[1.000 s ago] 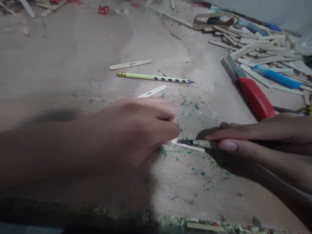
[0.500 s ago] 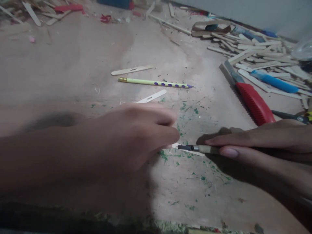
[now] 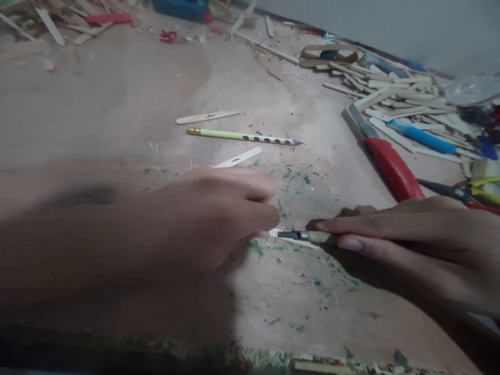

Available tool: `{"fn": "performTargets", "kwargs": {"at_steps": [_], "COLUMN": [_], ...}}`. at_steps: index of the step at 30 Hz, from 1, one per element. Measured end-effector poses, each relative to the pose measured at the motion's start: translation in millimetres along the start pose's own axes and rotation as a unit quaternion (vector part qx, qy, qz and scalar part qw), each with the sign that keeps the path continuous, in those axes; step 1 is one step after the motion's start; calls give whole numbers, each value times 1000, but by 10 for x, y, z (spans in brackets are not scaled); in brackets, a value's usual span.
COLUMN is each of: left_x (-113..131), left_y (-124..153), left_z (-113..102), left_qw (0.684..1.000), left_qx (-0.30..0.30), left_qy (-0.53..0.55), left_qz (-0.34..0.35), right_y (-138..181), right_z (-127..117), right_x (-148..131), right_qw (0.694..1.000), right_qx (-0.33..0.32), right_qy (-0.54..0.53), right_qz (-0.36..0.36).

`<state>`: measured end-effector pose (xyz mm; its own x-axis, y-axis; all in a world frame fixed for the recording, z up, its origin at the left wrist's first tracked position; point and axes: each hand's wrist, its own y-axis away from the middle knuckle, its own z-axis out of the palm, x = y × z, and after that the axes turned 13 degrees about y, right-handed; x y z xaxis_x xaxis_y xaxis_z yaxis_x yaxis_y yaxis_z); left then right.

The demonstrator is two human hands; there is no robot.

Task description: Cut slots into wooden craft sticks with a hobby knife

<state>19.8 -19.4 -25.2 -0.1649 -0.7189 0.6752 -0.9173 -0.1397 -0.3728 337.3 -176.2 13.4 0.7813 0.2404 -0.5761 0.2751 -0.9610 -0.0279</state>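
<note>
My left hand (image 3: pixel 211 216) lies on the worn board with its fingers curled, pressing down one end of a flat wooden craft stick (image 3: pixel 300 242). My right hand (image 3: pixel 406 237) grips a thin craft knife (image 3: pixel 302 236) between thumb and forefinger. The knife's dark metal tip rests on the stick just right of my left fingertips. Most of the stick is hidden under my left hand and the knife.
A yellow-green pencil with purple dots (image 3: pixel 244 137) lies beyond my hands, with two loose sticks (image 3: pixel 209 116) (image 3: pixel 238 157) near it. At the right are a red-handled saw (image 3: pixel 385 159), a blue pen (image 3: pixel 422 138), pliers (image 3: pixel 464 191) and a heap of several sticks (image 3: pixel 402 94).
Both hands keep their grip and position on the stick. The view has shifted slightly, so everything sits a little further left and lower, and the pliers show at the right.
</note>
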Motion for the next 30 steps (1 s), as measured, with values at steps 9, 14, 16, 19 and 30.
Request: {"fn": "performTargets", "kwargs": {"at_steps": [9, 14, 16, 19, 30], "left_x": [-28, -29, -24, -12, -14], "left_y": [11, 2, 2, 8, 17], "left_z": [-4, -2, -9, -21, -20], "left_qw": [1000, 1000, 1000, 1000, 1000], "left_qx": [5, 3, -2, 0, -13], "left_qy": [-2, 1, -1, -9, -14], "left_qz": [7, 4, 1, -4, 1], "right_y": [-35, -59, -57, -22, 106], "right_z": [6, -12, -28, -49, -3], "right_x": [-17, -44, -38, 0, 34], "right_qw": [1000, 1000, 999, 999, 998], "right_qx": [-11, 5, 10, 25, 46], "right_qy": [6, 18, 24, 29, 29], "right_qz": [-11, 16, 21, 25, -16]}}
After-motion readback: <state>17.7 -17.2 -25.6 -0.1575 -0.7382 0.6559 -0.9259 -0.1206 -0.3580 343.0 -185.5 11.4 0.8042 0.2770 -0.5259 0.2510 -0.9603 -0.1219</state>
